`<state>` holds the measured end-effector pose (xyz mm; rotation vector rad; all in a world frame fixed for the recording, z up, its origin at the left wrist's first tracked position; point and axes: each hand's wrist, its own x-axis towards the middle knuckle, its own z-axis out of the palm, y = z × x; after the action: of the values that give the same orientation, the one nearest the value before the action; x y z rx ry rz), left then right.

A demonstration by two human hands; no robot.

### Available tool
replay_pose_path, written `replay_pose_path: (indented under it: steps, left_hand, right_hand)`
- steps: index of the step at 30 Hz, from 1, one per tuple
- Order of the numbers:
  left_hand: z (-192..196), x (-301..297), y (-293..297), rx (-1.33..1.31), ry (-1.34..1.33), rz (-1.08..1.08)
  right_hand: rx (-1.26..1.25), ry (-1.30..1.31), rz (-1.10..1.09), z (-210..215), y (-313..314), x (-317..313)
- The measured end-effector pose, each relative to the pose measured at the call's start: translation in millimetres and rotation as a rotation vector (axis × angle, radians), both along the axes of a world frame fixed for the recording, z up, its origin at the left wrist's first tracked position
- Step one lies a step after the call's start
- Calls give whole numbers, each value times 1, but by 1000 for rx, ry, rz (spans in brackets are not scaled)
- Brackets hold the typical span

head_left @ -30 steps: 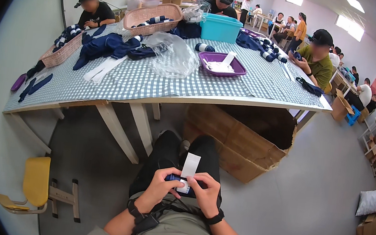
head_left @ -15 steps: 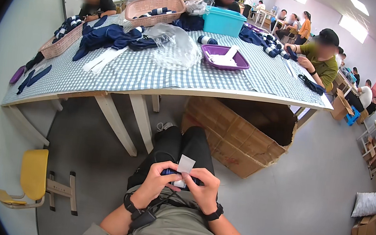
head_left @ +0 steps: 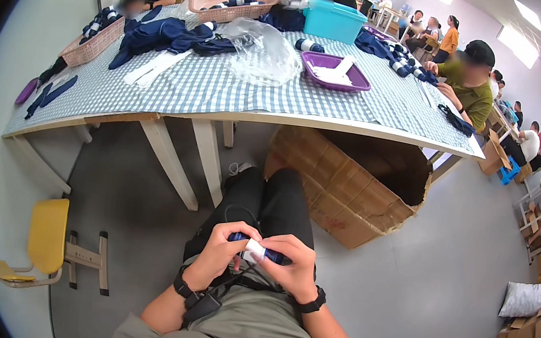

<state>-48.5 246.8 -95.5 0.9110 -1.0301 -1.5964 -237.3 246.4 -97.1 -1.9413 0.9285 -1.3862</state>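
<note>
Over my lap I hold a small rolled bundle of navy fabric point(head_left: 275, 257) with a white paper band point(head_left: 254, 249) around its middle. My left hand point(head_left: 225, 250) grips its left end, thumb by the band. My right hand point(head_left: 289, 260) closes on the right side, fingers pressing the white paper down over the roll. On the table, similar banded navy rolls point(head_left: 309, 45) lie behind a purple tray point(head_left: 365, 87) of white paper strips point(head_left: 333, 74). More white strips point(head_left: 155, 70) lie farther left, beside loose navy fabric point(head_left: 154, 40).
The checked-cloth table point(head_left: 225, 99) stands ahead, a large open cardboard box point(head_left: 329, 190) beneath its front edge. A clear plastic bag point(head_left: 263, 60), pink basket point(head_left: 263, 11) and turquoise bin point(head_left: 334, 23) sit on it. A yellow chair point(head_left: 47, 236) is at left; co-workers sit around the table.
The white paper that stood up above the roll is now folded down around it. My fingers have moved in over the band; the view has shifted slightly.
</note>
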Motion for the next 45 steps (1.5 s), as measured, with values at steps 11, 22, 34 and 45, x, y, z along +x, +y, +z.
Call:
replay_pose_path:
  steps: [11, 22, 34, 45]
  left_hand:
    - [3, 0, -4, -4, -58, -80]
    - [-13, -4, 5, 38, -64, -216]
    - [-14, -4, -4, 103, -52, -168]
    - [-13, -7, -2, 197, 76, -214]
  right_hand:
    - [363, -110, -113, -6, -9, 3]
    - [602, -53, -60, 7, -3, -7]
    - [440, 164, -212, 3, -6, -5]
    - [322, -63, -147, 3, -2, -3]
